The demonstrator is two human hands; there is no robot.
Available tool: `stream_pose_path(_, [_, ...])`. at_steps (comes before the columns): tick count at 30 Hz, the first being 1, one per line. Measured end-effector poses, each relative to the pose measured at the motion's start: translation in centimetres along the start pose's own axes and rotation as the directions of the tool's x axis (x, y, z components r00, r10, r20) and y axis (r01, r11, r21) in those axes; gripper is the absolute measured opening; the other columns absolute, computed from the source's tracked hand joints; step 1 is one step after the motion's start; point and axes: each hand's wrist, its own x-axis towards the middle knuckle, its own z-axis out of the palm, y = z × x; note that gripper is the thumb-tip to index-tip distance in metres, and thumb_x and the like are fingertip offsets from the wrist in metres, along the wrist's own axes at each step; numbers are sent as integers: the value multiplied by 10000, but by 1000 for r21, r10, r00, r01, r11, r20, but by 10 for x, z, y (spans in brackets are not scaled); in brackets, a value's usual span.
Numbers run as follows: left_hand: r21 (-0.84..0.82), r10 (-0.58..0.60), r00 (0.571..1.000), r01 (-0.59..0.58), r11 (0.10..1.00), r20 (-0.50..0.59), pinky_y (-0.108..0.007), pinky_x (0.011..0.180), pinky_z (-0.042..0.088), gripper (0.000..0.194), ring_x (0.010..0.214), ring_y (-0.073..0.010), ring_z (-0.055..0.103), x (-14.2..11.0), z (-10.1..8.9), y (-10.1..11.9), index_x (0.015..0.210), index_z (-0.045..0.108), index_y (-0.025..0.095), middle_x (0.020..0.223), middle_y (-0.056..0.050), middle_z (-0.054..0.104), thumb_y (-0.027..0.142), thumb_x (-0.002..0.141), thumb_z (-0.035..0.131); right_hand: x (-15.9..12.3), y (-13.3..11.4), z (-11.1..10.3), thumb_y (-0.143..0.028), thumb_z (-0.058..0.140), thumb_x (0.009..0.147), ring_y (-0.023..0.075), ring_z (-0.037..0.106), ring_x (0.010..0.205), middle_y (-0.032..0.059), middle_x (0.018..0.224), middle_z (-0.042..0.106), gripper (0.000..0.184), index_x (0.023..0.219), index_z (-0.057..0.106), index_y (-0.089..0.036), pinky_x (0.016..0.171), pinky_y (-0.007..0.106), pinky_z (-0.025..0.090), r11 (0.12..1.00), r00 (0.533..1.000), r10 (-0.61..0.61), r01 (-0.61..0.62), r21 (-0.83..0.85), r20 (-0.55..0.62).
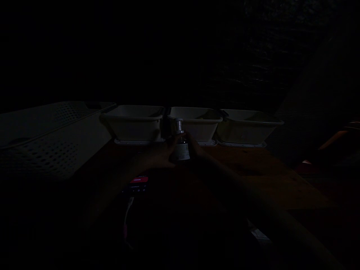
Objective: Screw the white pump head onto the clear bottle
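The scene is very dark. A small bottle with a pale, tall cap or pump top [182,150] stands upright in front of me, with a light label low on its body. My left hand [165,152] is closed around its left side. From the right, my right hand [194,145] grips the bottle too, its fingers near the shoulder below the cap. Finger detail is mostly lost in shadow, and I cannot tell whether the bottle touches the table.
Three pale basins, left [135,128], middle [201,129] and right [244,131], line the back of the wooden table [270,168]. A perforated basket [42,150] stands left. A lit phone [139,180] with a cable [128,208] lies nearer. Another person's arm [334,139] shows at right.
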Motion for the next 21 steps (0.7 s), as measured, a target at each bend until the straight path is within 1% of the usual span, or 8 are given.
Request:
stream_pose_path(3, [-1,0,1000,0,1000,-4,-286,692,482,1156,973,-270,659,0,-1,1,1531,-174,226,1371,-234,535,294,768,692,-1,1,0,-667,440,894,231,695,784,101,942,735,575,1113,637,-173,671,366,570,999,999,31,-30,41,-17])
stream_pose_path(6, [-14,-3,1000,3,1000,7,-290,667,480,1147,938,-273,666,-1,-3,3,1526,-193,211,1357,-238,546,318,777,669,-1,2,-1,-669,441,897,223,691,769,93,936,735,556,1102,640,-191,667,363,568,998,999,38,-37,50,-31])
stream_pose_path(10, [-19,6,1000,-6,1000,18,-291,662,479,1145,924,-277,668,-1,-5,5,1522,-215,197,1332,-235,567,345,793,656,0,3,-2,-653,425,910,221,693,766,103,919,730,556,1092,648,-177,673,364,564,999,999,27,-26,48,-31])
stream_pose_path(13, [2,-6,1000,6,1000,14,-294,661,481,1165,941,-283,671,-1,-5,5,1518,-233,214,1377,-241,533,320,784,665,2,3,-2,-632,433,916,214,695,760,94,921,729,536,1100,649,-178,666,352,560,999,1000,10,-9,41,-29])
stream_pose_path(16, [7,-5,1000,5,1000,9,-291,668,483,1181,961,-279,673,-2,-4,4,1507,-260,237,1415,-231,503,312,782,669,3,3,-3,-631,430,918,212,692,746,86,908,729,525,1082,648,-183,648,344,558,999,998,33,-31,34,-57])
stream_pose_path(21, [-2,-7,1000,7,1000,1,-274,641,470,1187,898,-256,678,-1,-1,2,1504,-264,228,1350,-228,557,325,785,676,2,2,-2,-633,433,914,219,686,755,100,909,727,536,1075,654,-172,657,360,563,998,997,45,-43,35,-63])
